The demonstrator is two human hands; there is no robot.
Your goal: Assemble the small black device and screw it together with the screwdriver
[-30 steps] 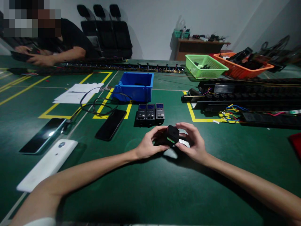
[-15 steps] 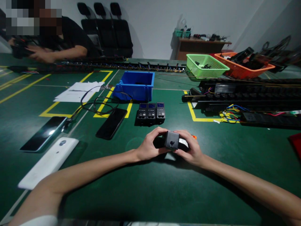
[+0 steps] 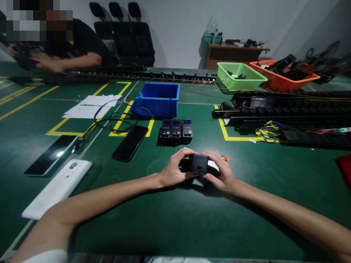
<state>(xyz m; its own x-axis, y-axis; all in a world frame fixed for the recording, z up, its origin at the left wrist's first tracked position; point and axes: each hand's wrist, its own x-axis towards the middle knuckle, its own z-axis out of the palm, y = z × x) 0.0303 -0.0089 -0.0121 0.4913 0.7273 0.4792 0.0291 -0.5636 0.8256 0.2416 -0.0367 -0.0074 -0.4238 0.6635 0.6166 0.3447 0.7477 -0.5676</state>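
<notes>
A small black box-shaped module (image 3: 200,163) is held between both hands just above the green table. My left hand (image 3: 177,168) grips its left side, thumb below and fingers above. On its right side, my right hand (image 3: 222,173) is closed in the same way. A whitish patch shows between the module and my right palm; I cannot tell what it is. Behind my right fingers pokes out the orange end of a small item (image 3: 225,159). Three similar black modules (image 3: 176,130) with dark blue panels stand in a row just beyond my hands.
A blue bin (image 3: 156,107) stands behind the row. Phones (image 3: 130,143), a white power bank-like slab (image 3: 57,188), cables and paper (image 3: 90,106) lie left. Long black assemblies (image 3: 287,109) with loose wires lie right, before green (image 3: 241,86) and orange baskets (image 3: 285,84). Another person sits far left.
The module in my hands has tilted or shifted very slightly. Both hands keep nearly the same place and hold. The other person's hands have moved a little.
</notes>
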